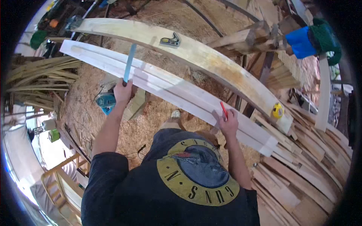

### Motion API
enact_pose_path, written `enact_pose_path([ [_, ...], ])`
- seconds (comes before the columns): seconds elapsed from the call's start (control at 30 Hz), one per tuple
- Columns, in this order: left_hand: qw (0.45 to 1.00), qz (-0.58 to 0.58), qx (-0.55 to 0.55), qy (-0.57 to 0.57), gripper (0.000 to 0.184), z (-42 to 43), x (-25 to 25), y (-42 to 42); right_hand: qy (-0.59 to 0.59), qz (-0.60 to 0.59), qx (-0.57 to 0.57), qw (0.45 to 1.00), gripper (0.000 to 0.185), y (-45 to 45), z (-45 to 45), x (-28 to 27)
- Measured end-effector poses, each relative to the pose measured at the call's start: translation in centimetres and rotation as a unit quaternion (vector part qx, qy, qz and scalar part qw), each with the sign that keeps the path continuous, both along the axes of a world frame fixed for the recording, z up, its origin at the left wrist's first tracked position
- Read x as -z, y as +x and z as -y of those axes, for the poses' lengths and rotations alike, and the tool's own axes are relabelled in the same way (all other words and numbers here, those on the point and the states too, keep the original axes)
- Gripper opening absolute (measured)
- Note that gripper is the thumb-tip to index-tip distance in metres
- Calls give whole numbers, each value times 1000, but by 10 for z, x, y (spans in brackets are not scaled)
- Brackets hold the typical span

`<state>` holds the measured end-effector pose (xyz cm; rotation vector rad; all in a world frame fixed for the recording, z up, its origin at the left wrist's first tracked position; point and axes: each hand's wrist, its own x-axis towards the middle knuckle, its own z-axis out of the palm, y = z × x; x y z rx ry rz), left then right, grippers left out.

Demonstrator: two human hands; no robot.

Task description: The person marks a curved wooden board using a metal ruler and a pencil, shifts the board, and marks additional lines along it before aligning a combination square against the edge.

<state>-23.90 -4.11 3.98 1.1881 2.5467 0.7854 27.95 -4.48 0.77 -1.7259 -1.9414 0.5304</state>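
My left hand (pixel 123 92) is closed round the dark lower end of a flat, bluish straightedge (pixel 130 64). Its blade lies across a long pale plank (pixel 162 81) near the left part. In my right hand (pixel 229 124) a red pencil (pixel 224 110) is pinched, over the right part of the same plank. Whether the pencil's tip touches the wood cannot be made out. Beyond the plank runs a thick curved beam (pixel 215 66), bearing a small hand plane (pixel 170 40) and a yellow tape measure (pixel 277 110).
A teal power tool (pixel 105 100) rests by a wooden block (pixel 136 104) left of my legs. Stacked timber strips (pixel 301 165) fill the right side, and thin slats (pixel 41 79) lie at left. Sawdust covers the ground (pixel 85 116). A wooden chair (pixel 62 184) stands lower left.
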Motion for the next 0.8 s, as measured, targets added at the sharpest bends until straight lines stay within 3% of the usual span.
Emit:
enact_pose_path([
  [0.13,999,-20,28,-34,40,-29,19,-33,-6,11,-10,1000,33,-18,-6,9],
  [0.33,986,-46,159,14,35,-58,26,-36,-21,-6,-19,1000,27,-30,0,-9],
  [0.5,976,-3,216,-16,32,-62,27,-26,-4,5,-8,1000,29,-13,6,-11],
  [0.63,975,38,215,-28,35,-61,33,-13,6,-18,59,998,34,1,19,-12],
  [0.67,974,29,223,-23,37,-61,43,-20,71,8,79,994,34,8,22,-6],
  [0.77,976,45,212,-33,38,-62,41,-22,29,-106,313,943,35,37,41,21],
  [0.8,975,42,213,-42,39,-64,45,-25,0,-84,362,928,36,48,49,22],
])
